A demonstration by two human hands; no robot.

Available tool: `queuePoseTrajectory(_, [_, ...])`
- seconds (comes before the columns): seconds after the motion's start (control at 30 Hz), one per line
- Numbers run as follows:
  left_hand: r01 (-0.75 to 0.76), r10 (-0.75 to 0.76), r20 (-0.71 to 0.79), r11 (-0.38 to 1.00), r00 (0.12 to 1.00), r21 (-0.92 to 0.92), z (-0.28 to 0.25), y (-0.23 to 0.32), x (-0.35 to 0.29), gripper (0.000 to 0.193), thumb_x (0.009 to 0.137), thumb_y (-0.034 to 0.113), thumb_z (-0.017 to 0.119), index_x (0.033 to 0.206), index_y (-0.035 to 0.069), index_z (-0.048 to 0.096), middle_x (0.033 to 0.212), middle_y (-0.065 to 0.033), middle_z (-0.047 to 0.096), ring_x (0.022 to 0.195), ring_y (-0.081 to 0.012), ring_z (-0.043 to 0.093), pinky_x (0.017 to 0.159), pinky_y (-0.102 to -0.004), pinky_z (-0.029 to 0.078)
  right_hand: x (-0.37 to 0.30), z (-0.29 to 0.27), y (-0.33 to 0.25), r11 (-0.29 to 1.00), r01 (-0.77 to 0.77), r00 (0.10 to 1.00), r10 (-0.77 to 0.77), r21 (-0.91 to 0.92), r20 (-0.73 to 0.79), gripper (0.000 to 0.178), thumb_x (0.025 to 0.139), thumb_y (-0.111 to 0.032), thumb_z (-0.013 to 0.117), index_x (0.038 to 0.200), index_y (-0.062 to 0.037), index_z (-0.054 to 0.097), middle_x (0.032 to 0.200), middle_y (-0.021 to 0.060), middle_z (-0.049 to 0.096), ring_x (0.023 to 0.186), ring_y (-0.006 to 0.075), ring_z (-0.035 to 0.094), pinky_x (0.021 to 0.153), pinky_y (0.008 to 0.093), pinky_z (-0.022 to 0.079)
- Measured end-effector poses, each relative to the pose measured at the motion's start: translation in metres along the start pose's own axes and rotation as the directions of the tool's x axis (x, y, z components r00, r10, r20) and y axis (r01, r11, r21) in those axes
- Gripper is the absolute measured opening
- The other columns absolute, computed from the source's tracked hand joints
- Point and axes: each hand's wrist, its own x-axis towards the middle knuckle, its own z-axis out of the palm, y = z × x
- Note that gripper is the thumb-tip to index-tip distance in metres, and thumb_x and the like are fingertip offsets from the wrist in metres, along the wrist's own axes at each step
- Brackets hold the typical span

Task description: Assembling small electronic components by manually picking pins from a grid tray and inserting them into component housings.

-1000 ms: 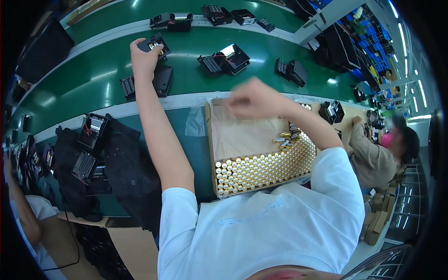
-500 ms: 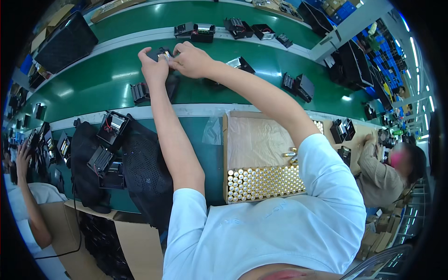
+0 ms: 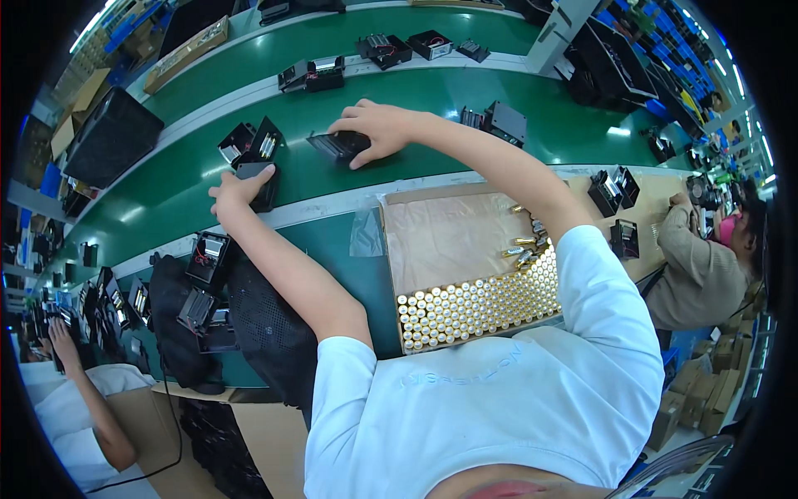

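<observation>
My left hand (image 3: 235, 195) is at the near left of the green conveyor belt, its fingers and thumb around a black plastic box (image 3: 266, 193). Just beyond it lies an opened black battery case (image 3: 239, 143) with cells showing inside its parts. Further right, my right hand (image 3: 381, 133) grips another black case (image 3: 337, 148) from above, fingers over the far side and thumb on the near side. That case sits tilted at or just above the belt, and my palm hides part of it.
A carton (image 3: 393, 291) of upright batteries (image 3: 474, 312) stands in front of me, several loose cells at its right. Black cases (image 3: 503, 123) lie along the belt. Dark mesh cloth (image 3: 266, 308) bears more cases at left. Co-workers sit on both sides; a metal post (image 3: 559, 37) rises at the back.
My hands, together over a small black part before, have moved apart. The left came nearer and left onto a box; the right moved right onto another case. The view has shifted too.
</observation>
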Motion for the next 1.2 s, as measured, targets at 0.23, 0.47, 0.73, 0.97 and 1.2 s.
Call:
queuePoseTrajectory(0.23, [0.086, -0.083, -0.13, 0.996, 0.988, 0.012, -0.011, 0.003, -0.018, 0.114, 0.058, 0.072, 0.076, 0.139, 0.001, 0.041, 0.131, -0.0272, 0.052, 0.119, -0.0433, 0.053, 0.103, -0.0533, 0.041, 0.012, 0.006, -0.099, 0.665, 0.653, 0.757, -0.569, 0.362, -0.32, 0.061, 0.073, -0.041, 0.079, 0.12, -0.0088, 0.058, 0.112, 0.0116, 0.058, 0.105, 0.0319, 0.051, 0.095, 0.0457, 0.039])
queuePoseTrajectory(0.47, [-0.019, -0.02, -0.18, 0.978, 0.983, -0.209, 0.008, -0.016, 0.041, 0.091, 0.068, 0.053, 0.08, 0.133, 0.002, 0.042, 0.127, -0.0293, 0.05, 0.115, -0.0404, 0.052, 0.098, -0.0506, 0.042, -0.007, 0.03, -0.122, 0.801, 0.549, 0.836, -0.532, 0.238, -0.138, 0.058, 0.07, -0.031, 0.079, 0.122, -0.0157, 0.057, 0.121, 0.0108, 0.054, 0.114, 0.0289, 0.05, 0.095, 0.0456, 0.044])
queuePoseTrajectory(0.73, [-0.277, 0.006, -0.427, 0.769, 0.904, -0.576, -0.001, 0.003, 0.015, 0.066, 0.073, 0.024, 0.08, 0.127, 0.0, 0.05, 0.119, -0.0233, 0.059, 0.103, -0.0315, 0.061, 0.089, -0.0378, 0.052, -0.039, 0.003, -0.101, 0.811, 0.463, 0.864, -0.503, 0.359, 0.022, 0.06, 0.067, -0.018, 0.075, 0.123, -0.0116, 0.056, 0.126, 0.0131, 0.053, 0.12, 0.0318, 0.05, 0.101, 0.0468, 0.042])
queuePoseTrajectory(0.97, [-0.482, 0.306, -0.372, 0.546, 0.876, -0.686, -0.014, 0.028, -0.01, 0.049, 0.08, 0.01, 0.072, 0.125, 0.001, 0.054, 0.121, -0.0199, 0.06, 0.094, -0.0238, 0.062, 0.085, -0.0323, 0.051, -0.069, -0.057, -0.034, 0.885, -0.359, 0.933, 0.346, -0.295, -0.098, 0.067, 0.071, -0.03, 0.075, 0.131, -0.0144, 0.052, 0.131, 0.0134, 0.053, 0.117, 0.0335, 0.051, 0.098, 0.0491, 0.044])
queuePoseTrajectory(1.2, [-0.545, 0.599, -0.171, 0.524, 0.782, -0.654, -0.005, 0.077, -0.032, 0.043, 0.089, 0.015, 0.065, 0.129, 0.004, 0.054, 0.121, -0.0157, 0.063, 0.092, -0.0221, 0.063, 0.083, -0.0305, 0.05, -0.11, -0.023, 0.031, 0.793, -0.454, 0.839, 0.534, -0.408, 0.105, 0.059, 0.074, -0.036, 0.071, 0.128, -0.0179, 0.055, 0.118, 0.0086, 0.061, 0.102, 0.0325, 0.057, 0.085, 0.0478, 0.049])
